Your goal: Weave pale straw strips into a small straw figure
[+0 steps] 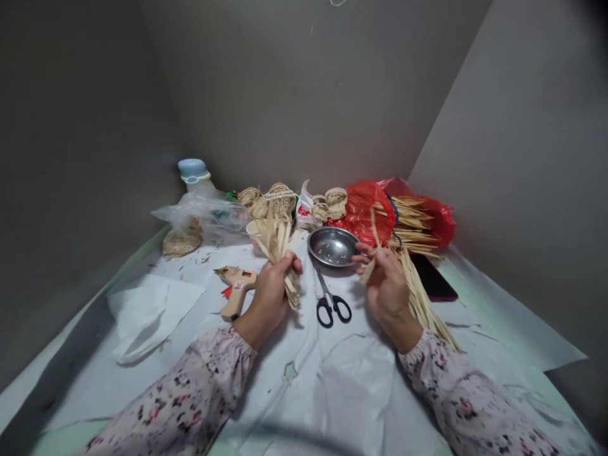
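Head view, one paper-covered table (294, 392), contents as follows. Left hand (272, 297): fingers (289, 266) curled closed around a bundle of pale dried strips (280, 253), gripped near mid-length, ends fanning out above and below, seemingly for a firm hold on loose pieces. Right hand (387, 291): fingers (365, 256) closed narrowly on a longer bundle of strips (418, 301), ends splayed down past the wrist. Both bundles held up off the table, well apart. Between the hands, black-handled scissors (330, 305) and a steel bowl (332, 246), probably set there for easy reach. Just beside the left hand, a hot glue gun (236, 290), lying flat, likewise within reach. Farther back, small woven straw pieces (280, 199) and a red plastic bag (363, 212), with a loose stack of strips (411, 225) against it, apparently kept together as stock. Off to the right, a dark phone (432, 278).
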`<state>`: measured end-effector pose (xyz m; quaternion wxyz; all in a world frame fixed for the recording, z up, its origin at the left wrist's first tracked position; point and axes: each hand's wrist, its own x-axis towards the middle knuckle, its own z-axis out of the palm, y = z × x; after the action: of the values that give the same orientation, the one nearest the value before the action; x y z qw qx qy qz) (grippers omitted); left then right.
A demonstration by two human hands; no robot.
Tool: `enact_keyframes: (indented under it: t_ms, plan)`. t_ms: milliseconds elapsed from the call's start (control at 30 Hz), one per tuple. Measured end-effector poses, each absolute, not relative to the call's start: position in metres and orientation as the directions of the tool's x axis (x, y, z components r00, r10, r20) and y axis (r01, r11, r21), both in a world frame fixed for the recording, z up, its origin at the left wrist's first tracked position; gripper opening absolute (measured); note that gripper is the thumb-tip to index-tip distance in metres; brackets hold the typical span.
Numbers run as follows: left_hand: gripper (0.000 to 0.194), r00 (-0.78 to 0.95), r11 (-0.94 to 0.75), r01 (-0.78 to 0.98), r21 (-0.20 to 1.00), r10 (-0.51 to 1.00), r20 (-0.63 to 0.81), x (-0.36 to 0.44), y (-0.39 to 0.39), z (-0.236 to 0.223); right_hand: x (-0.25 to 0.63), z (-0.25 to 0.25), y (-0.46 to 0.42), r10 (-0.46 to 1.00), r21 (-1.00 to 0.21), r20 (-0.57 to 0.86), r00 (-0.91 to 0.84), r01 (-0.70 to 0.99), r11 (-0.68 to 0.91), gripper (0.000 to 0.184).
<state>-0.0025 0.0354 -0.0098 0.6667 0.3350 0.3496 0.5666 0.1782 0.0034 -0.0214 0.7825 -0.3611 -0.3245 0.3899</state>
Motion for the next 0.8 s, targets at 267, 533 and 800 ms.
enact_keyframes:
  t_ms: [267, 533, 800]
  plan:
    - [0.024, 0.498, 0.265, -0.413, 0.872, 0.867, -0.028, 0.009, 0.021, -0.014, 0.158, -0.026, -0.005, 0.947, -0.965, 0.257, 0.19, 0.007, 0.261, 0.022]
    - [0.033, 0.524, 0.105, -0.282, 0.954, 0.849, 0.061, 0.007, 0.018, -0.013, 0.156, -0.022, -0.006, 0.961, -0.972, 0.235, 0.144, 0.019, 0.235, 0.025]
    - [0.033, 0.631, 0.03, -0.084, 0.996, 0.775, 0.03, 0.004, 0.015, -0.009, 0.157, -0.015, -0.012, 0.952, -0.949, 0.304, -0.04, 0.068, 0.307, 0.047]
